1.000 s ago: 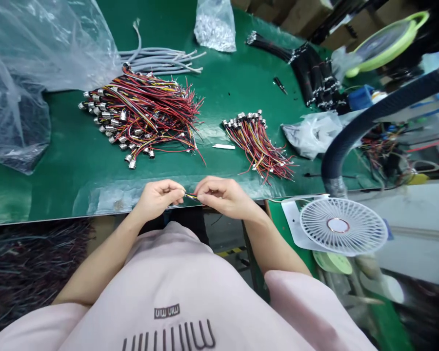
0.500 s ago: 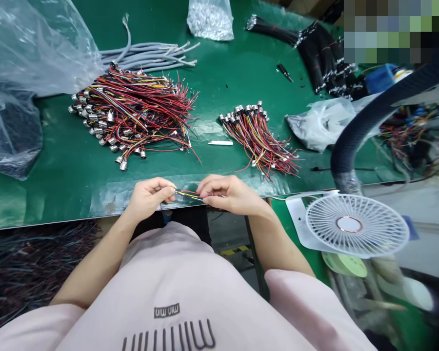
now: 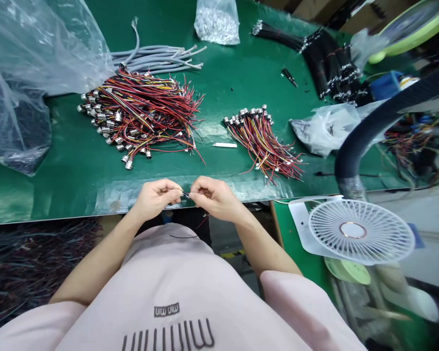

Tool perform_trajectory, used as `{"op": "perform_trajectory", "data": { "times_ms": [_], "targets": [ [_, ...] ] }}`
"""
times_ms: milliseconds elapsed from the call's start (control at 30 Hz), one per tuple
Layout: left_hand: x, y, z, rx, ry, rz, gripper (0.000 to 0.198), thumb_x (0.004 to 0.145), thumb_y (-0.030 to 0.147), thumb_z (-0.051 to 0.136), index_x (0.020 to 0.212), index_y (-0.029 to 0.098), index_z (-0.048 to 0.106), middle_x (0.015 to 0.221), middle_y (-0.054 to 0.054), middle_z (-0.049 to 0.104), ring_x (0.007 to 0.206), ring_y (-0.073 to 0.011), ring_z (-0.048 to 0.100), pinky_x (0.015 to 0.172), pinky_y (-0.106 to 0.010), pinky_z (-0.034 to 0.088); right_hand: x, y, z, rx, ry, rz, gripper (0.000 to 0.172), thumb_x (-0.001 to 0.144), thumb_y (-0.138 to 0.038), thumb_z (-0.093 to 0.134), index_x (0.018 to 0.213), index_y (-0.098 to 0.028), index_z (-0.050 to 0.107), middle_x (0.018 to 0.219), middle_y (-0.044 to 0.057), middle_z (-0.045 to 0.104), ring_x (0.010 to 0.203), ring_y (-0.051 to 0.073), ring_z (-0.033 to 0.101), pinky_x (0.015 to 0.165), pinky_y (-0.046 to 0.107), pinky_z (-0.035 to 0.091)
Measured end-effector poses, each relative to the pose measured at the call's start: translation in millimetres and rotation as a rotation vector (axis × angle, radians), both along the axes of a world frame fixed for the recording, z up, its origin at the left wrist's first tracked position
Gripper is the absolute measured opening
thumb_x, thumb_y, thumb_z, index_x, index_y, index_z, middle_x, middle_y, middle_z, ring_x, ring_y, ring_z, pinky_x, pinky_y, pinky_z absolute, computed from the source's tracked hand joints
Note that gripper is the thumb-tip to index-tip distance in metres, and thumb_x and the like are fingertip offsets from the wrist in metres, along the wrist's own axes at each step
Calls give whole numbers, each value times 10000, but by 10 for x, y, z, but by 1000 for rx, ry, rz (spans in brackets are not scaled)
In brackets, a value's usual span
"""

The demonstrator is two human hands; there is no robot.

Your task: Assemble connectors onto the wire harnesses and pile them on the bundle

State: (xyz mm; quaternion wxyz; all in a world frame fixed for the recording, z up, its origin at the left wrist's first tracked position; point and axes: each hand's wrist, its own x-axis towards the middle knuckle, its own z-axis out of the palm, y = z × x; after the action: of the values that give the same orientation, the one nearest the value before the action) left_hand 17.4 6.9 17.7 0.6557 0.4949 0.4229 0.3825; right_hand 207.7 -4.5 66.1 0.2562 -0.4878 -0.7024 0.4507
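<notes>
At the table's front edge, my left hand (image 3: 158, 199) and my right hand (image 3: 215, 199) are pinched close together. A short dark stretch of a wire harness (image 3: 185, 195) shows between their fingertips. The fingers cover most of the harness, and its connector cannot be made out. Thin loose wire ends, one red and one dark, hang below my right hand. Beyond the hands lie a large pile of wire harnesses (image 3: 146, 112) with metal round connectors and a smaller bundle of the same kind (image 3: 265, 141). A white pen-like stick (image 3: 225, 145) sits between them.
Grey cables (image 3: 157, 57) lie behind the large pile, beside a clear plastic bag (image 3: 51, 44). Black cable bundles (image 3: 318, 63) and a white plastic bag (image 3: 324, 126) are at the right. A white fan (image 3: 362, 231) and a thick black hose (image 3: 354, 141) stand near the right edge.
My right hand has moved left, closer to my left hand. The coloured wires stretched between them before are now mostly hidden, and loose ends hang below. The view has shifted slightly.
</notes>
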Motion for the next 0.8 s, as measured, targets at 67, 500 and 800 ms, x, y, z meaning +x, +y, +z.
{"op": "perform_trajectory", "data": {
  "times_ms": [67, 500, 800],
  "targets": [
    [-3, 1, -13, -1, -4, -8, 270, 713, 402, 757, 722, 139, 699, 591, -23, 683, 522, -114, 611, 529, -222, 522, -43, 9, -18, 81, -36, -4, 186, 846, -211, 573, 672, -179, 514, 646, -37, 471, 584, 81, 412, 557, 219, 330],
    [-27, 32, -30, -27, -118, 73, 370, 735, 494, 738, 815, 137, 681, 596, -18, 687, 500, -108, 605, 534, -226, 513, -8, -39, -56, 435, -177, 72, 105, 894, -143, 513, 828, -201, 571, 790, 23, 595, 730, 131, 557, 672, 246, 452],
    [-63, 9, -3, -60, -175, 16, 396, 734, 459, 752, 947, 126, 724, 684, -48, 737, 558, -129, 656, 588, -262, 569, -103, -41, -96, 566, -322, -4, 144, 916, -158, 488, 863, -214, 610, 836, 44, 651, 740, 135, 606, 666, 242, 481]
  ]
}}
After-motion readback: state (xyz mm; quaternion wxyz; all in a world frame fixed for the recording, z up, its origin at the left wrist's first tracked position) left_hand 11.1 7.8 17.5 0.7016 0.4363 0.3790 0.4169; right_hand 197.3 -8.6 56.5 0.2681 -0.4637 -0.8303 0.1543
